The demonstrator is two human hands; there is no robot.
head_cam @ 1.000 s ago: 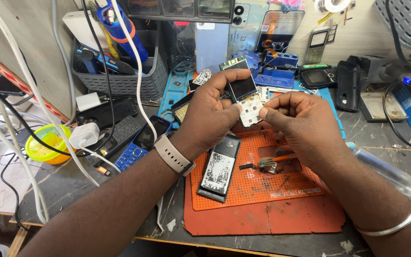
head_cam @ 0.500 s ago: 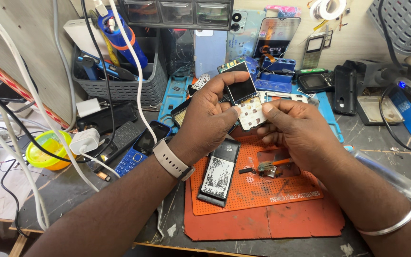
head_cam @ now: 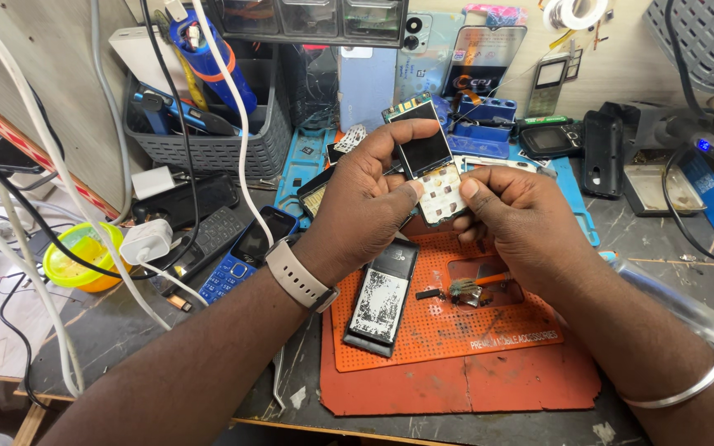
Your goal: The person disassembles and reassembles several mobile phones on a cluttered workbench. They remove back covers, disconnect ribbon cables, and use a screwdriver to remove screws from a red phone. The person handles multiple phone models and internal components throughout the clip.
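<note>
I hold a stripped keypad-phone board with a dark glossy screen and pale dotted key pad (head_cam: 430, 169) above the ribbed orange work mat (head_cam: 456, 330), pinched between my left hand (head_cam: 365, 202) and right hand (head_cam: 518, 219). Its casing is already off; the black back shell (head_cam: 382, 296) and small brush (head_cam: 464, 287) lie on the mat.

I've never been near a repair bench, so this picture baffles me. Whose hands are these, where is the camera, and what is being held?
The camera sits on the person's head and looks down, so both hands are their own. The left hand and right hand together hold a stripped phone board with a small dark screen above a pale keypad. Below them lies an orange work mat carrying a phone shell and a small brush. Left of that are a blue keypad phone, a white charger and a grey basket of tools.
</note>
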